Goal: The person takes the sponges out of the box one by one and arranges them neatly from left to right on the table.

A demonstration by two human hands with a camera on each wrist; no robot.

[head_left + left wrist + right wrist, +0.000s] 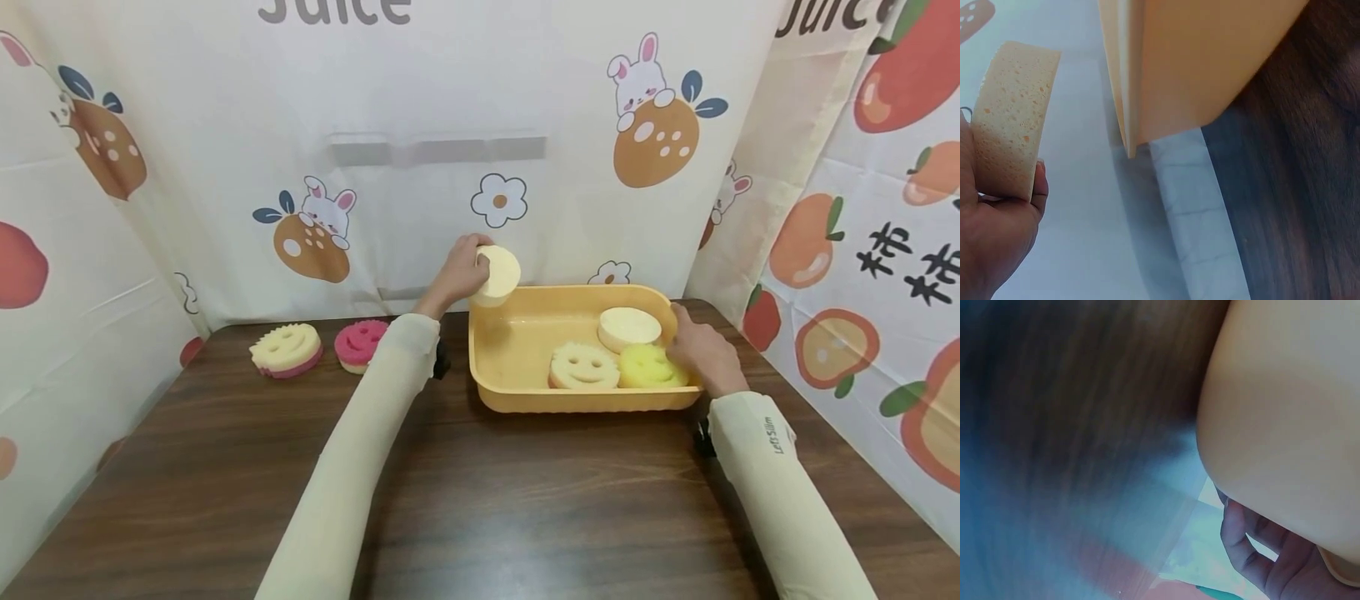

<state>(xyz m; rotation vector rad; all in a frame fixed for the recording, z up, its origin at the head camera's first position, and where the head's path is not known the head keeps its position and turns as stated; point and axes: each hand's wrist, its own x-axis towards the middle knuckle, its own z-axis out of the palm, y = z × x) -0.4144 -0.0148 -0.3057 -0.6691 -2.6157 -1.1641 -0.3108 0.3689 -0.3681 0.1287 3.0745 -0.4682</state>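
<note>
My left hand (461, 271) grips a round cream sponge (501, 275) by its edge, raised over the back left corner of a yellow plastic tray (585, 402). Small pores show on the rim of this sponge in the left wrist view. At the tray's right end, my right hand (705, 350) holds the side wall, with curled fingers (1241, 540) against the outside in the right wrist view. Inside the tray lie a round cream sponge (628, 328), a cream smiley sponge (583, 368) and a yellow smiley sponge (651, 367), grouped toward the right.
Left of the tray, a cream smiley sponge with a pink underside (287, 348) and a pink smiley sponge (358, 343) lie on the dark wooden table (555, 500). My left forearm partly covers the pink one. Printed cloth (450, 92) stands behind and on both sides.
</note>
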